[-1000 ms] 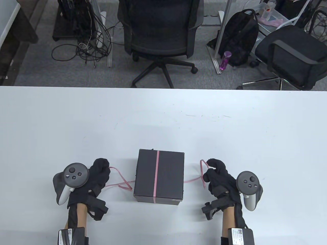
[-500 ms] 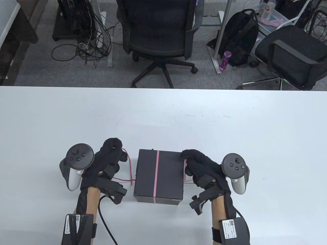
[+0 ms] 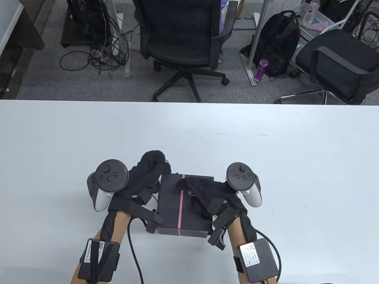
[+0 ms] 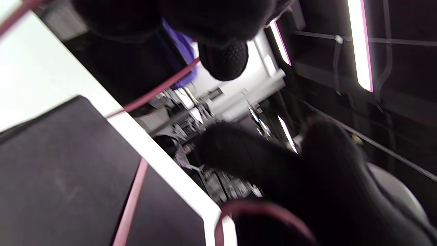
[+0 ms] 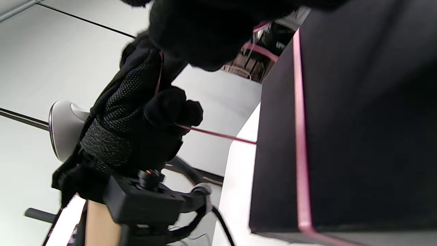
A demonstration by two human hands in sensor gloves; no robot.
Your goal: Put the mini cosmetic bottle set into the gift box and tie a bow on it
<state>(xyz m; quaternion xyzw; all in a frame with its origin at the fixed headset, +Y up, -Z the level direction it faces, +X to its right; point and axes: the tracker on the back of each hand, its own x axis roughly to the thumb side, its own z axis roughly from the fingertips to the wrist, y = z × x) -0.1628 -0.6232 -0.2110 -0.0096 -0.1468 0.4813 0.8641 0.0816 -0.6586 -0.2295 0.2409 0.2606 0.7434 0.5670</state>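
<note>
2 black knit sensor gloves, left hand (image 3: 148,174), right hand (image 3: 207,192), grey-and-white trackers (image 3: 108,183), black wrist boxes (image 3: 99,259) with white QR labels, black cables (image 3: 134,254)

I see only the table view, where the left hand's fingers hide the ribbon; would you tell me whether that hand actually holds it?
Observer: Yes. The right wrist view shows the left hand pinching the pink ribbon, which runs straight to the gift box.
Operator: Thank you. And the right hand?
Observer: The left wrist view shows a ribbon loop curving against the right hand, but the grip itself is hidden.
</note>
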